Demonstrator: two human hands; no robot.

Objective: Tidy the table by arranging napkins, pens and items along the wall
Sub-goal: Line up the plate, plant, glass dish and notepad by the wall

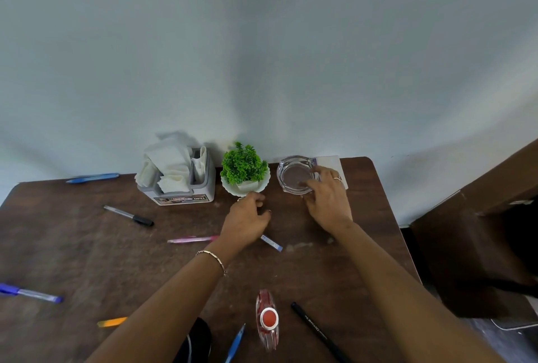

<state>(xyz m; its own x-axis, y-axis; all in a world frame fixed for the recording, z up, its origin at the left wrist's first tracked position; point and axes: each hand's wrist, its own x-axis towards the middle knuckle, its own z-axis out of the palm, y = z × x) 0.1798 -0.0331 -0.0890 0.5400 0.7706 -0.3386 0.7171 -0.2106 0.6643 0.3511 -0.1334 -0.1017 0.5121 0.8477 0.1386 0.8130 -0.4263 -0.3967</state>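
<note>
A: Head view: right hand (329, 202) status?
B: Fingers (326, 172) grasp the glass ashtray (294, 173), far right on the bench (72, 246), beside the wall (262, 57).
A: Left hand (246, 221)?
B: Curled at the plant pot (244, 185) foot; grasp cannot be told. Napkin holder (177, 185) stands left of it; pens (129, 216) lie scattered nearer.

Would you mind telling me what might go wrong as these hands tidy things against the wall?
The right hand grips the glass ashtray, which could slip or chip against the wall. The bottle stands between both forearms, so an arm drawing back might topple it.
</note>
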